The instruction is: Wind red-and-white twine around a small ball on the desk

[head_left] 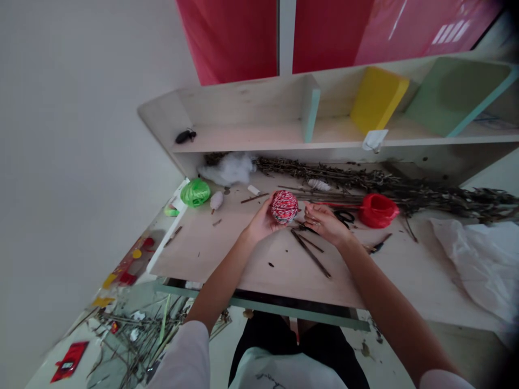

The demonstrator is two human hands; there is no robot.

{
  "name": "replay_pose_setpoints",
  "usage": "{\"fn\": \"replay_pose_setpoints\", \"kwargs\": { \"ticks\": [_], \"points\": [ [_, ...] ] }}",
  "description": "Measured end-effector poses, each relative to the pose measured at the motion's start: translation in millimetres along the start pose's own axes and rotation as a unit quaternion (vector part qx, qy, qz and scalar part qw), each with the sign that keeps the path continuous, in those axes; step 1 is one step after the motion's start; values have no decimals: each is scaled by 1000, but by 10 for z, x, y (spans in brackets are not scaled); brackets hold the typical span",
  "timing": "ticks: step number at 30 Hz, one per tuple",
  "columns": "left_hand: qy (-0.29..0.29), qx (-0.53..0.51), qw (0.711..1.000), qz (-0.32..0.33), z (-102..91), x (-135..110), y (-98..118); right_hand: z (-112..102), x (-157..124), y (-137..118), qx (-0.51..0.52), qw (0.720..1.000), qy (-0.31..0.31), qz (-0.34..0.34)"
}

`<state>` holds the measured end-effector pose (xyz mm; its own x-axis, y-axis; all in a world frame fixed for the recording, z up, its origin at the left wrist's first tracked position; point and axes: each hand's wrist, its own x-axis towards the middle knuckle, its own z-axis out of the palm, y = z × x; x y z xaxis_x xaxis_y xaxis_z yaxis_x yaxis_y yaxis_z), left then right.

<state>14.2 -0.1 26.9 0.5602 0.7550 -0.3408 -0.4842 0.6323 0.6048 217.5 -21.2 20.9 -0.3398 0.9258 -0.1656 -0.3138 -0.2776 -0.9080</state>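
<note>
My left hand (263, 220) cups a ball wound with red and white yarn (284, 207) above the desk. A short dark tip sticks out of the ball's right side. Just right of it, my right hand (322, 220) has thumb and fingers pinched together; what they hold is too small to make out. A thin red plastic string (338, 205) runs from beside those fingers to a red roll of string (378, 210). Under the hands lie cut brown sticks (311, 254). Black-handled scissors (344, 217) are partly hidden behind my right hand.
Bundled dry branches (324, 174) line the desk's back, beside white stuffing (231, 168). A green string roll (195, 193) and a white wound bundle (216, 201) sit left. Clear plastic (478, 259) lies right. A shelf (251, 138) rises behind; sticks (133, 335) litter the floor.
</note>
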Motion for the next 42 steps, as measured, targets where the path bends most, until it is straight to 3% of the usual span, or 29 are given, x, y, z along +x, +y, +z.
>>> {"fn": "replay_pose_setpoints", "kwargs": {
  "ticks": [10, 15, 29, 36, 42],
  "points": [
    [-42, -13, 999, -22, -5, -19, 38, 34, -10, 0, 43, 999, 8, -5],
    [-76, 9, 997, -3, -56, -7, -22, 27, -10, 6, 30, 1000, 0, -2],
    [-27, 34, 998, 55, 25, -38, -58, 23, -8, 11, 32, 999, -9, -5],
    [-33, 28, 999, 6, 7, -21, -70, 63, -19, -13, 12, 1000, 1, 0],
    [-40, 47, 998, 14, -9, 14, -59, 42, -14, -5, 27, 1000, 10, 5]
  ]
}}
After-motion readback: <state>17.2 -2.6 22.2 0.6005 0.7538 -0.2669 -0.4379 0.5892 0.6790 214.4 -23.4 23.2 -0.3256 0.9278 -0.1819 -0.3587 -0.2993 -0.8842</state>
